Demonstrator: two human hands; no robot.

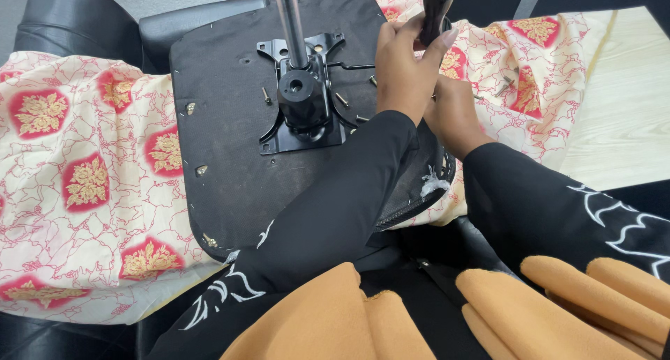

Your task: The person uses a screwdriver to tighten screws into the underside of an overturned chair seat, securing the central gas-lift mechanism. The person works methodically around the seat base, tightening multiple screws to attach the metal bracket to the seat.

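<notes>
Item under hand: an upturned office chair seat (230, 178), black underside facing up, lying on a patterned cream-and-red cloth (77, 165) spread over the table.
Position: the seat takes up the middle of the cloth, its far edge toward the table's far edge and its near-right corner just over the person's lap.
Fittings: black metal mounting plate (303, 95) fixed at the seat's centre, a chrome gas column (289, 21) rising upright from it; loose screws (267, 95) stand on the underside beside the plate.
Left hand: left hand (405, 70) is curled tightly round a black armrest post (436, 8) at the seat's right edge.
Right hand: right hand (457, 116) sits just behind the left, low at the same edge; fingers hidden, so I cannot tell whether it grips anything.
Table: pale wood table top (628, 109) shows bare at the right edge.
Handling judgement: seat likely heavy and rigid, awkward in bulk; padded side below is soft, and frayed at the near-right corner.
Hold points: the column, the plate or the seat rim appear the firmest holds; chrome likely slippery.
Risk: loose screws may roll off if the seat is tilted.
</notes>
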